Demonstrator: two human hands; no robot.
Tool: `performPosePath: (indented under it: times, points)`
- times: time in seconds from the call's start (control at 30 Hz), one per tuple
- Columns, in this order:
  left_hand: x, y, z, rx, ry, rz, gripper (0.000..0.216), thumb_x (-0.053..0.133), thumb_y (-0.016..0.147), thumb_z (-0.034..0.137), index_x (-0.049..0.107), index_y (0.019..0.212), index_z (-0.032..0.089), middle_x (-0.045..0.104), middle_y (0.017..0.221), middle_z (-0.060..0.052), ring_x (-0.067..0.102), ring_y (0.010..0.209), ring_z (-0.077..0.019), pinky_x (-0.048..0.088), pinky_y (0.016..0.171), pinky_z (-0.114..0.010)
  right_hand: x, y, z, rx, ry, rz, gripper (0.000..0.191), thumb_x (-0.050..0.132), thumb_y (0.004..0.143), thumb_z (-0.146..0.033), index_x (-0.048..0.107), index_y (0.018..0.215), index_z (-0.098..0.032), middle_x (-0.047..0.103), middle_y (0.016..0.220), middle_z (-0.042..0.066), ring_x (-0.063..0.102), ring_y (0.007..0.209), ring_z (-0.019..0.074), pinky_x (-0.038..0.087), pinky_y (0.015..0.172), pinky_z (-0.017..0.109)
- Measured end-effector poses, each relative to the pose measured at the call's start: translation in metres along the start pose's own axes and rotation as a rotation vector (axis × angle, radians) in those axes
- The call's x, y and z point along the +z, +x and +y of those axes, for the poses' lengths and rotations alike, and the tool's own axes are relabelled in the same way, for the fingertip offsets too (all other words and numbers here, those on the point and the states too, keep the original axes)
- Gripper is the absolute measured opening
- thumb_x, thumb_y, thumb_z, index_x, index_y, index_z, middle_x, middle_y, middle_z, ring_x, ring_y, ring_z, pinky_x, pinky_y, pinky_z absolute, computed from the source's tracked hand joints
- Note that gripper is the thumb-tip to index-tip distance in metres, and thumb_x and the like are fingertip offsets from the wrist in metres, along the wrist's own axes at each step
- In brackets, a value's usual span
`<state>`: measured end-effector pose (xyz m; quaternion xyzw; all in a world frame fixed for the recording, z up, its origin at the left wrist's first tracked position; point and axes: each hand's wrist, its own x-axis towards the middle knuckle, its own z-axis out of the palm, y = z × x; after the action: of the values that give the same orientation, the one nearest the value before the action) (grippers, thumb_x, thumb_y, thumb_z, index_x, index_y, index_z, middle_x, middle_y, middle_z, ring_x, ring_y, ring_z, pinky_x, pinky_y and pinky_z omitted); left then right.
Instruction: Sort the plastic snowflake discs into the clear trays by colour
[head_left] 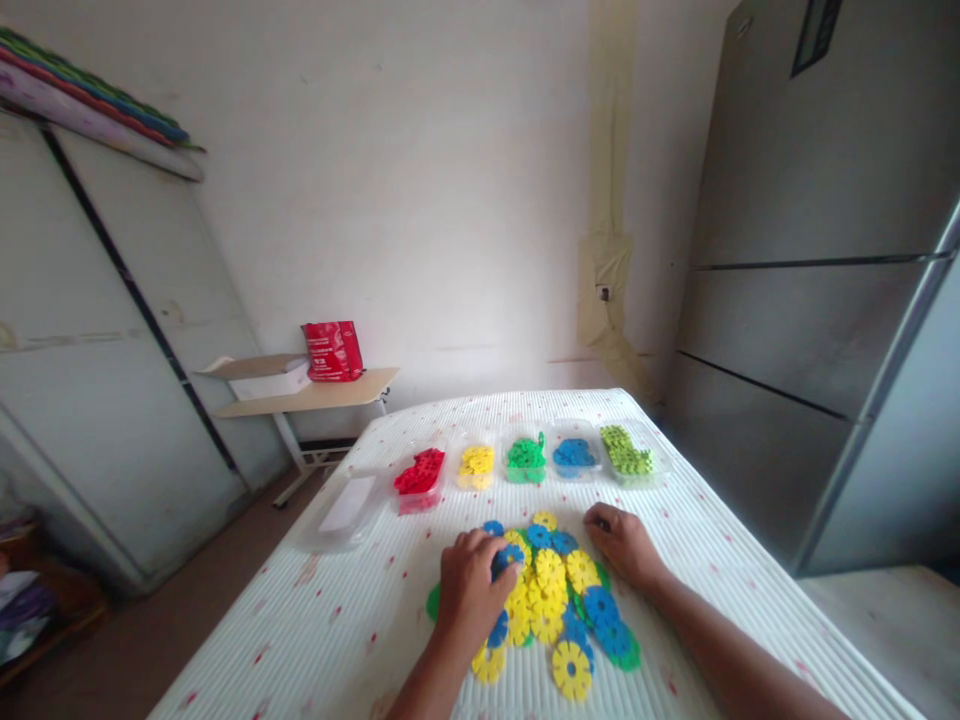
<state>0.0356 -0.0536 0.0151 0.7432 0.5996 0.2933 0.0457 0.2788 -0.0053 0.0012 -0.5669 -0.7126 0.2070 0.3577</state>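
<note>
A loose pile of flower-shaped plastic discs with notched rims lies on the table: yellow discs (550, 571), blue discs (601, 606) and green discs (628, 655). My left hand (472, 580) is over the pile's left side, thumb and fingers closed around the edge of a blue disc (511, 556). At the pile's upper right, my right hand (624, 543) rests low over the cloth with its fingers curled in. What those fingers hold, if anything, is hidden.
Behind the pile stand clear tubs of red pieces (420, 472), yellow pieces (476, 465), green pieces (526, 456), blue pieces (576, 453) and lime pieces (625, 452). Another clear tub (346, 508) sits left. A fridge (787, 300) is right; a side table (330, 395) holds a red bag (332, 351).
</note>
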Motion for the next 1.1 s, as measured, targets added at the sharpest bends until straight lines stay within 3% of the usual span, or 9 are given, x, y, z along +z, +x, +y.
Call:
performPosePath:
  times: [0.23,0.4,0.6,0.87,1.1]
  points:
    - [0.007,-0.001,-0.009,-0.097,-0.266,0.058,0.013,0.054,0.068,0.021,0.060,0.080,0.021,0.063,0.075,0.000,0.057,0.075,-0.0163,0.040,0.073,-0.027,0.002,0.000,0.002,-0.012,-0.032,0.006,0.020,0.041,0.069,-0.025,0.060,0.069,-0.019,0.063,0.067,0.001,0.058,0.065,0.0155,0.040,0.061,0.023]
    - [0.006,0.026,-0.032,-0.223,-0.525,0.105,0.016,0.049,0.070,0.025,0.059,0.080,0.017,0.063,0.071,0.000,0.059,0.070,-0.0155,0.044,0.065,-0.024,0.001,-0.001,0.001,-0.008,-0.041,0.003,0.019,0.041,0.069,-0.025,0.059,0.069,-0.019,0.063,0.068,0.001,0.057,0.066,0.0154,0.040,0.062,0.023]
    - [0.020,0.057,-0.052,-0.292,-0.495,0.012,0.019,0.051,0.066,0.020,0.061,0.081,0.014,0.065,0.071,-0.001,0.061,0.068,-0.0152,0.045,0.063,-0.023,0.000,-0.001,-0.002,-0.008,-0.040,0.002,0.018,0.041,0.069,-0.024,0.058,0.068,-0.020,0.062,0.067,0.001,0.057,0.066,0.0151,0.039,0.061,0.023]
    - [0.031,0.062,-0.057,-0.322,-0.330,-0.115,0.017,0.058,0.057,0.011,0.064,0.073,0.016,0.066,0.077,-0.003,0.060,0.077,-0.0169,0.041,0.069,-0.023,0.002,-0.001,-0.003,0.004,-0.063,0.014,0.019,0.040,0.068,-0.023,0.059,0.069,-0.019,0.063,0.068,0.001,0.057,0.065,0.0147,0.039,0.061,0.022]
    - [0.025,0.069,-0.059,-0.348,-0.364,-0.213,0.013,0.056,0.051,0.006,0.053,0.057,0.017,0.051,0.052,0.006,0.050,0.056,-0.0115,0.032,0.051,-0.020,0.003,0.000,-0.004,0.005,-0.081,0.009,0.019,0.040,0.068,-0.021,0.059,0.068,-0.019,0.063,0.069,0.001,0.056,0.065,0.0138,0.038,0.060,0.021]
